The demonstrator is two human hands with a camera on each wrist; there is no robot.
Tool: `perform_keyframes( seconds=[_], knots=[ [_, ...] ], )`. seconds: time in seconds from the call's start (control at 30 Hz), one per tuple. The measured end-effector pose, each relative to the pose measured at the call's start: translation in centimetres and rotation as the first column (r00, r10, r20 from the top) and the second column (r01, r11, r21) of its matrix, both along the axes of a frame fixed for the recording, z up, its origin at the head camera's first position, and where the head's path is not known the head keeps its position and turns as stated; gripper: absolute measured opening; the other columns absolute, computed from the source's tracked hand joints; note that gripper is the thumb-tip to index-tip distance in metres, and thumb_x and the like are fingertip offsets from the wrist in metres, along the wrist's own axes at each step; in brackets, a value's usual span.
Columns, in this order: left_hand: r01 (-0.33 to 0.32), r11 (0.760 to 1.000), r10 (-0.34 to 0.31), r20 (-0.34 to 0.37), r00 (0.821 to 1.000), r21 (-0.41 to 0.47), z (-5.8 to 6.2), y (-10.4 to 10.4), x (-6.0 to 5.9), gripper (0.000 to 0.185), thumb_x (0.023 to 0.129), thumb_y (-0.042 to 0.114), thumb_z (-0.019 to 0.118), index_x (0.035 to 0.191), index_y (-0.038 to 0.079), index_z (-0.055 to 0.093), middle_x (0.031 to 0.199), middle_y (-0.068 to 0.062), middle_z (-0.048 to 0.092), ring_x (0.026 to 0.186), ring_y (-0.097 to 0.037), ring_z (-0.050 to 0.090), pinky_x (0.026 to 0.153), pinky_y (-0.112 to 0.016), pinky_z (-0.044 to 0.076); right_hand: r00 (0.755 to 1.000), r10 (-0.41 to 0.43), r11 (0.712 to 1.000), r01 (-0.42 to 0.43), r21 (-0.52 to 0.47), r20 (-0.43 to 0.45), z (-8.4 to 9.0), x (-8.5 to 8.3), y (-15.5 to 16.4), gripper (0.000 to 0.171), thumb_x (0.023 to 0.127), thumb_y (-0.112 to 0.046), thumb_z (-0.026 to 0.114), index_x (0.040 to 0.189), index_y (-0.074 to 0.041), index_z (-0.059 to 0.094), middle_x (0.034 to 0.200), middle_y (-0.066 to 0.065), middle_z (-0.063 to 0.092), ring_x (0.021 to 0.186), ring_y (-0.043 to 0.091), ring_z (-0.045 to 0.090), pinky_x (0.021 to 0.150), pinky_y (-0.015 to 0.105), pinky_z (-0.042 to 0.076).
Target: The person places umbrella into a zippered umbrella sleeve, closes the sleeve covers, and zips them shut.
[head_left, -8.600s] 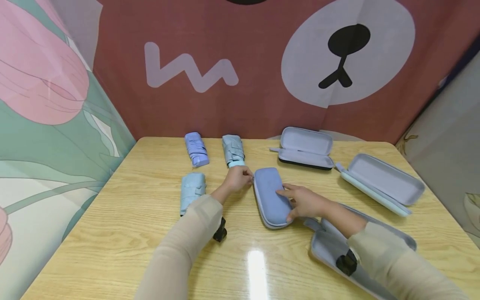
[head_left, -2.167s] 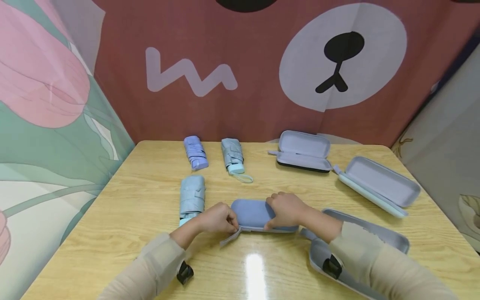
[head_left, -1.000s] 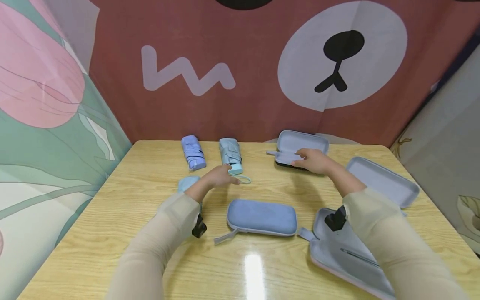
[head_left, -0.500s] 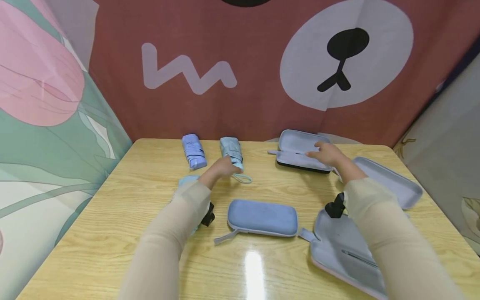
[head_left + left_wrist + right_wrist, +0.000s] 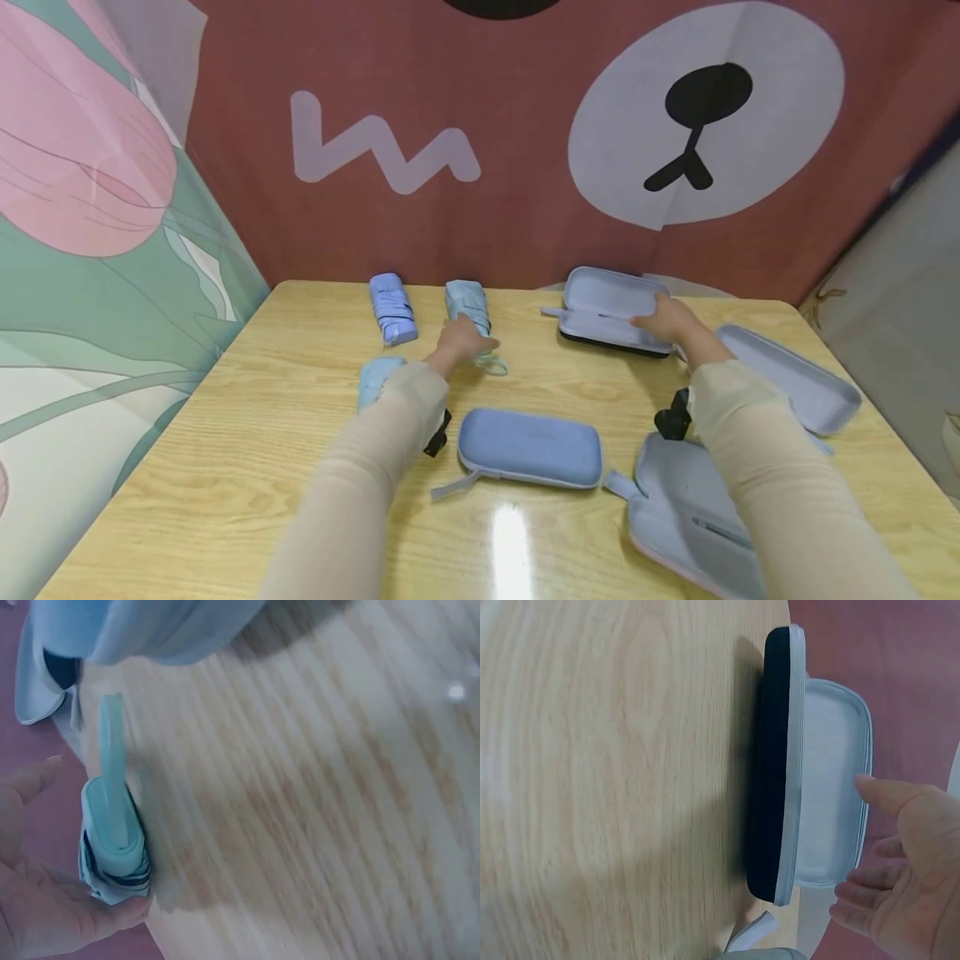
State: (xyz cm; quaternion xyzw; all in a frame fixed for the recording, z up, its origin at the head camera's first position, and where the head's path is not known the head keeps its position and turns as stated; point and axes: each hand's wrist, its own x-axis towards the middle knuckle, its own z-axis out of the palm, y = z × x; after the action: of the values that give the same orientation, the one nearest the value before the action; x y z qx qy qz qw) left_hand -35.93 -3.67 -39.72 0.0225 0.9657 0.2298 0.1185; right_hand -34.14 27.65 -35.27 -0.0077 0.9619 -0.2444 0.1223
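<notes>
Hands both reach across our wooden table; our left hand lies with relaxed, loose fingers against the folded pale-blue fabric umbrella, holding nothing; our right hand, fingers spread and likewise unclenched, rests at the open black-shelled, grey-lined oblong case; a closed blue oblong case sits nearer us, between our forearms.

I see a closed blue oval zip case lying near me on the light wooden table. A folded lavender umbrella sits at the far left, two open grey-lined cases lie at right, and a bear-print cloth backdrop hangs behind.
</notes>
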Motion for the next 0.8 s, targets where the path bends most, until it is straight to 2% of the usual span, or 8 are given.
perform_keyframes(
  seconds=[0.2,0.3,0.4,0.47,0.63,0.8],
  knots=[
    [-0.077,0.996,0.077,-0.009,0.997,-0.044,-0.7,1.0,-0.7,0.090,0.078,0.047,0.055,0.134,-0.009,0.012,0.134,-0.032,0.014,0.119,-0.040,0.025,0.092,-0.040,0.032,1.000,0.002,1.000,-0.002,0.008,0.010,-0.3,-0.7,1.0,0.079,0.088,-0.032,0.046,0.132,0.013,-0.001,0.131,0.037,0.010,0.117,0.049,0.015,0.092,0.055,0.020],
    [-0.119,0.991,0.116,-0.042,0.992,-0.062,-0.8,1.5,-1.0,0.086,0.079,0.045,0.056,0.132,-0.009,0.016,0.133,-0.032,0.017,0.117,-0.041,0.029,0.090,-0.040,0.034,1.000,0.010,1.000,-0.011,0.022,0.015,-0.5,-1.0,1.6,0.079,0.087,-0.031,0.046,0.131,0.014,-0.001,0.130,0.038,0.009,0.116,0.050,0.015,0.092,0.056,0.020],
    [-0.168,0.985,0.165,-0.082,0.983,-0.034,-0.6,1.9,-1.2,0.079,0.078,0.041,0.059,0.128,-0.009,0.023,0.130,-0.033,0.023,0.112,-0.042,0.034,0.086,-0.042,0.038,0.999,0.012,1.000,-0.012,0.006,0.029,-0.8,-1.3,1.9,0.080,0.088,-0.031,0.045,0.131,0.014,-0.004,0.130,0.039,0.006,0.115,0.052,0.013,0.092,0.056,0.019],
    [-0.190,0.982,0.188,-0.092,0.978,-0.011,-0.5,2.0,-1.3,0.079,0.078,0.039,0.060,0.128,-0.008,0.021,0.129,-0.033,0.025,0.112,-0.043,0.034,0.085,-0.042,0.038,0.998,-0.009,1.000,0.010,-0.026,0.060,-0.9,-1.4,2.0,0.082,0.087,-0.032,0.045,0.130,0.014,-0.008,0.130,0.039,0.002,0.116,0.052,0.011,0.092,0.056,0.018],
    [-0.188,0.982,0.185,-0.070,0.980,-0.035,-0.8,2.0,-1.7,0.095,0.076,0.036,0.063,0.134,-0.010,0.004,0.127,-0.033,0.029,0.117,-0.041,0.030,0.090,-0.040,0.035,0.991,-0.050,0.995,0.059,-0.075,0.121,-1.3,-1.6,2.0,0.088,0.087,-0.034,0.044,0.127,0.013,-0.017,0.130,0.038,-0.008,0.117,0.052,0.005,0.093,0.056,0.015],
    [-0.175,0.981,0.171,-0.049,0.984,-0.083,-1.2,1.9,-2.1,0.094,0.075,0.032,0.064,0.132,-0.013,0.004,0.127,-0.034,0.029,0.114,-0.038,0.036,0.088,-0.036,0.038,0.991,-0.051,0.994,0.062,-0.089,0.120,-1.7,-2.2,2.3,0.089,0.087,-0.036,0.045,0.128,0.013,-0.016,0.130,0.038,-0.009,0.117,0.052,0.003,0.093,0.056,0.015]
  ],
)
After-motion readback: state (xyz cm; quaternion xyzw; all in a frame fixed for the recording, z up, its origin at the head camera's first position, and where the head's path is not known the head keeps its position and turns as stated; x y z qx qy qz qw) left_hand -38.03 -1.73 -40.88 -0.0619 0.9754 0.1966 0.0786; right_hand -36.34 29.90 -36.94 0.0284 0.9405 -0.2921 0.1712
